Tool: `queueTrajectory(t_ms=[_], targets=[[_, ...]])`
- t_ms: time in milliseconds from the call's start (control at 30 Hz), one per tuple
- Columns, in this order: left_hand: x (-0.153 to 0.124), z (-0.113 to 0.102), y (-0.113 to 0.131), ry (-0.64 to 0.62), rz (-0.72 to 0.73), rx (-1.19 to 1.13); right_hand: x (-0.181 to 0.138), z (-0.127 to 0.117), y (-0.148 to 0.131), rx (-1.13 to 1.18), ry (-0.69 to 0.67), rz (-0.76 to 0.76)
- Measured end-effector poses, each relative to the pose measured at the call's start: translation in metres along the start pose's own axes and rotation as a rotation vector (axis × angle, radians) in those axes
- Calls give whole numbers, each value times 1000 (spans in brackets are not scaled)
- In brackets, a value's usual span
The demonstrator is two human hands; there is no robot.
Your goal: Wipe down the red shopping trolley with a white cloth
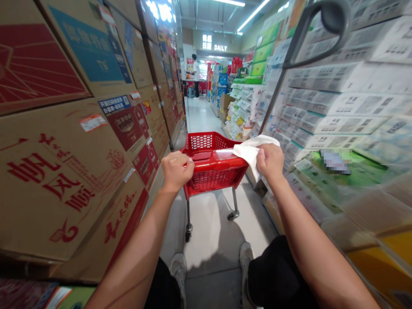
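A small red plastic shopping cart [210,169] on wheels stands in the aisle right in front of me. My left hand [176,169] is closed around the left end of its rear rim. My right hand [271,162] is closed on a white cloth [250,151], which drapes over the right end of the cart's rim. My legs and grey shoes [179,268] show below the cart.
Stacked brown cardboard boxes [64,141] wall the left side. Shelves of white and green tissue packs [341,111] line the right. The narrow grey floor [206,116] runs ahead to a person [195,75] standing far off under a "DAILY" sign [220,47].
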State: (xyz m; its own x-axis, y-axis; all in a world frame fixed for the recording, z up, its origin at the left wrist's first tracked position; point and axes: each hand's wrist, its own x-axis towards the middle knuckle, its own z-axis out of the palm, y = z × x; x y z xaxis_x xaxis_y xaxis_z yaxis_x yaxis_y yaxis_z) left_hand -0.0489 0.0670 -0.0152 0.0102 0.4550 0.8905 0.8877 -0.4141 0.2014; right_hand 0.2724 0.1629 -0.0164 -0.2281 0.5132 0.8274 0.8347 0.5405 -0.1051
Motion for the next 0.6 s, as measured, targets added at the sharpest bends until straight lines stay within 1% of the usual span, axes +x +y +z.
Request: queueTrajectory(t_ms=[100, 167, 233, 300, 400, 500, 600], targets=[[0, 0, -1, -5, 10, -21, -5, 7, 21, 154, 114, 36], [0, -1, -3, 1, 17, -33, -5, 10, 25, 220, 132, 67], [0, -1, -9, 8, 16, -40, -4, 10, 24, 209, 120, 90], [0, -2, -17, 22, 5, -44, -2, 10, 18, 153, 111, 90], [-4, -3, -33, 98, -51, -39, -4, 8, 5, 109, 114, 50], [-9, -7, -44, 195, -154, 22, -9, 4, -13, 179, 110, 2], [-12, -11, -42, 268, -222, 148, -13, -1, -36, 311, 81, -31]])
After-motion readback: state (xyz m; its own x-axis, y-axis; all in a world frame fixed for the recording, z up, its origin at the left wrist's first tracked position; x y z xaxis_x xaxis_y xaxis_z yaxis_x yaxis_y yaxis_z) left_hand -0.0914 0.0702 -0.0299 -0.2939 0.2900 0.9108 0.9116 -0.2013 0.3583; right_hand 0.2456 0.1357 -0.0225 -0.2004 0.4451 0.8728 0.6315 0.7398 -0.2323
